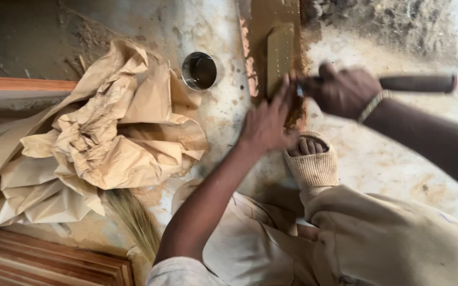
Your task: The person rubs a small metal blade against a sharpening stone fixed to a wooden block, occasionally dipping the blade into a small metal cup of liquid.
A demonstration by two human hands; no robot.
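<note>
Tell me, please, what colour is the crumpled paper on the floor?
The crumpled paper is light tan, seen in the head view.

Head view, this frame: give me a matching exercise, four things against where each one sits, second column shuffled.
Things:
1. metal cup
2. crumpled brown paper
3. left hand
4. right hand

Places:
A. gripping a dark-handled tool
B. pressed flat against the narrow wooden piece
C. heaped at the left of the floor
D. standing between the paper and the wooden piece

Pairs: 1-D, 2-C, 3-B, 4-A
</note>
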